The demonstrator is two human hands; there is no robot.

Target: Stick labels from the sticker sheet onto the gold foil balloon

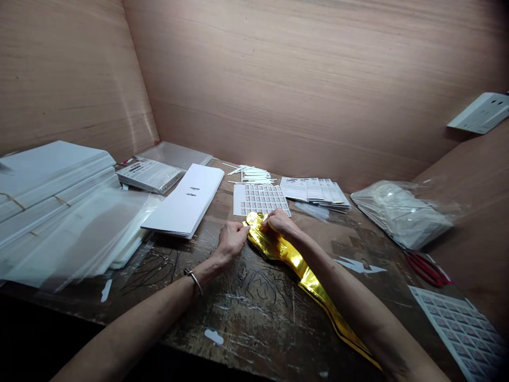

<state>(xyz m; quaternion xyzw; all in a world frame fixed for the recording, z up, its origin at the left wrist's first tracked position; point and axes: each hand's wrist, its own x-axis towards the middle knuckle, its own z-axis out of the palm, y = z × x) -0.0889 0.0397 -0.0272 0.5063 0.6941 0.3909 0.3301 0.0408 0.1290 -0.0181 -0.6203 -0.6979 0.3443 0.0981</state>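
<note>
A long strip of shiny gold foil [306, 276] lies across the worn table [254, 313], running from the middle toward the near right edge under my right forearm. My left hand [230, 241] pinches the far end of the foil from the left, fingers closed. My right hand [280, 223] grips the same end from the right, fingers curled over it. A metal bangle [194, 280] sits on my left wrist. Just beyond the hands lies a sheet of small printed stickers [260, 199].
Stacks of white card and clear plastic sleeves [59, 212] fill the left side, with a white card stack [186, 199] beside them. White sticks [252, 175] and more label sheets [314, 190] lie at the back. A bag of clear sleeves [401, 212], red scissors [427, 268] and another sticker sheet [463, 329] are on the right.
</note>
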